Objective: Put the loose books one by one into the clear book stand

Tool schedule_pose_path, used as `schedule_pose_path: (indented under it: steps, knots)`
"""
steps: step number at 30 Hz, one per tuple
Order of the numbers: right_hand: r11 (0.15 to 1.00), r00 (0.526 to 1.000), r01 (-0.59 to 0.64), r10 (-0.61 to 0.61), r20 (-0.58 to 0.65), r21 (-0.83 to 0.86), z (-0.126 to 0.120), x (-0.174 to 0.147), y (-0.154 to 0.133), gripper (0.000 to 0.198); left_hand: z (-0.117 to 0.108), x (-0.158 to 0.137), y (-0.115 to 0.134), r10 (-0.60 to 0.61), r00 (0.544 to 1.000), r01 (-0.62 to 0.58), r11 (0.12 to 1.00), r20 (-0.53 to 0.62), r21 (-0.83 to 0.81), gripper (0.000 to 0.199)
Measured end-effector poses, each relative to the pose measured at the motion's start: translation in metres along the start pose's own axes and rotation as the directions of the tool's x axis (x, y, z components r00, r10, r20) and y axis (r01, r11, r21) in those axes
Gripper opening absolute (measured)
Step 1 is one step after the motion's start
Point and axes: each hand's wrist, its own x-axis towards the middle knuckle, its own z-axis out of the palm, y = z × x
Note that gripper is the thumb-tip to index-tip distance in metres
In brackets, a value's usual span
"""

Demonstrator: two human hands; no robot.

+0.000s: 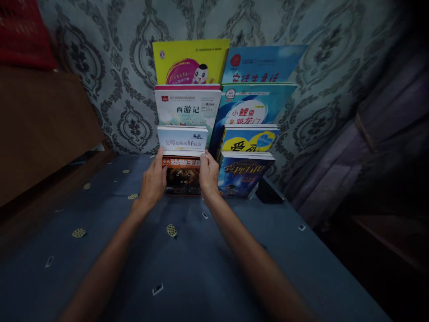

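Note:
Both of my hands grip the front book of the left stack, a dark book with a lion on its cover (182, 175). My left hand (154, 180) is closed on its left edge, and my right hand (209, 173) on its right edge. It stands upright, its lower edge at the blue cloth. Right behind it rise a pale blue book (182, 137), a white book (187, 105) and a tall yellow-green book (192, 56). Beside my right hand stands a dark blue book (246, 174), at the front of the second stepped stack.
Behind the dark blue book are a yellow book (248, 139), a teal book (258, 103) and a blue book (268, 62). A flat black object (270, 192) lies to their right. Patterned wallpaper (134, 120) backs the table, a brown cabinet (43, 129) stands left, a tied curtain (335, 147) right.

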Motion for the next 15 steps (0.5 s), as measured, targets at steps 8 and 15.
schedule_pose_path:
  steps: [8, 15]
  knots:
    - [1.000, 1.000, 0.016, -0.016, 0.003, 0.024, 0.0012, 0.0013, 0.0077, 0.053, -0.0016, 0.0028, -0.0030, -0.010, 1.000, 0.010, 0.999, 0.004, -0.047, 0.057]
    - [0.999, 1.000, 0.003, -0.002, -0.010, 0.039, -0.0018, -0.0066, 0.0047, 0.055, -0.0049, 0.0014, -0.0011, -0.015, 1.000, 0.016, 0.999, 0.027, -0.045, 0.058]
